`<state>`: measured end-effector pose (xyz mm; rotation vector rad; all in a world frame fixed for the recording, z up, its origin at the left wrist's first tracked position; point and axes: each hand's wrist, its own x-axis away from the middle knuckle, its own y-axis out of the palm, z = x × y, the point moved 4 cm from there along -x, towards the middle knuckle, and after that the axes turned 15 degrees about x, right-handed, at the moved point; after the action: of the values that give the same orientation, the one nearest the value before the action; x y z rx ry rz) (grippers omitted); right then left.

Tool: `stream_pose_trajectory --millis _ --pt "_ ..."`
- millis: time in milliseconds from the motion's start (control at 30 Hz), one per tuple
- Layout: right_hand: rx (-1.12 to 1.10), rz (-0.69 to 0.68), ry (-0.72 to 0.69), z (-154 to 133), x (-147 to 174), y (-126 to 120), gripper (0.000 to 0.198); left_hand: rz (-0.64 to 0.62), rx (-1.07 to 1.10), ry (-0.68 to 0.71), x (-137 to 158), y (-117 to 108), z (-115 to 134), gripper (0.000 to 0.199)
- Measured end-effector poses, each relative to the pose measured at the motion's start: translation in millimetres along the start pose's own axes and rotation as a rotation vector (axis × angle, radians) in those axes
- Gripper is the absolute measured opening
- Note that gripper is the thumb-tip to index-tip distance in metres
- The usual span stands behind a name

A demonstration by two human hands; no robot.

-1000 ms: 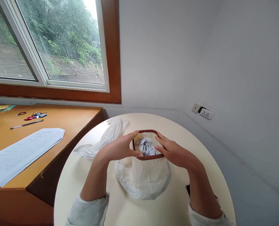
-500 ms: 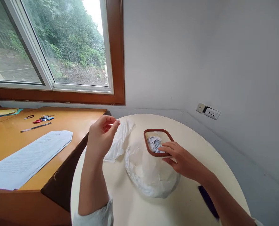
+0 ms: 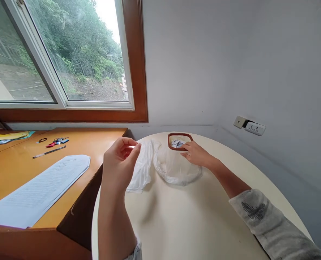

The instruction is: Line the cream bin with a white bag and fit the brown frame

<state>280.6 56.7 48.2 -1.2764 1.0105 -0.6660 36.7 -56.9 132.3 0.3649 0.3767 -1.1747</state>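
Note:
My right hand (image 3: 194, 153) grips the near right edge of a small rectangular container with a brown rim (image 3: 172, 147), its fingers over the rim and its thumb below. Crumpled white paper (image 3: 177, 143) lies inside, partly behind the fingers. Thin see-through plastic with a gathered round edge (image 3: 180, 181) spreads out in front of the container. My left hand (image 3: 122, 159) is raised left of it, thumb and fingertips curled together in a pinch, with nothing visible between them. Behind that hand a crumpled clear plastic bag (image 3: 144, 169) rests on the round table (image 3: 176, 224).
A wooden desk (image 3: 95, 139) adjoins on the left, bearing paper sheets (image 3: 46, 186), a pen (image 3: 49, 152), keys (image 3: 58, 142) and coloured folders (image 3: 10, 136). Beyond the table are the wall, a socket (image 3: 255, 128) and a window (image 3: 92, 54).
My right hand has moved away from me with the container and the gathered plastic, toward the far table edge. My left hand keeps its pinched shape. The view has shifted slightly.

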Motion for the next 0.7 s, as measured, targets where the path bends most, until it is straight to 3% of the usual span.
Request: stream_pose_trajectory --millis 200,400,533,700 --pt "0.042 0.030 -0.015 7 -39 15 0.031 0.004 0.039 -0.035 -2 -2 -1 0.015" --pt "0.030 0.026 -0.055 6 -38 12 0.046 -0.023 0.064 -0.022 -2 -3 -4 0.016" --pt "0.046 0.140 -0.067 9 -10 -8 0.059 -0.003 0.077 -0.003 -2 -2 -3 0.016" --pt "0.135 0.193 -0.013 31 68 -34 0.039 0.004 0.098 0.002 -1 1 -2 0.014"
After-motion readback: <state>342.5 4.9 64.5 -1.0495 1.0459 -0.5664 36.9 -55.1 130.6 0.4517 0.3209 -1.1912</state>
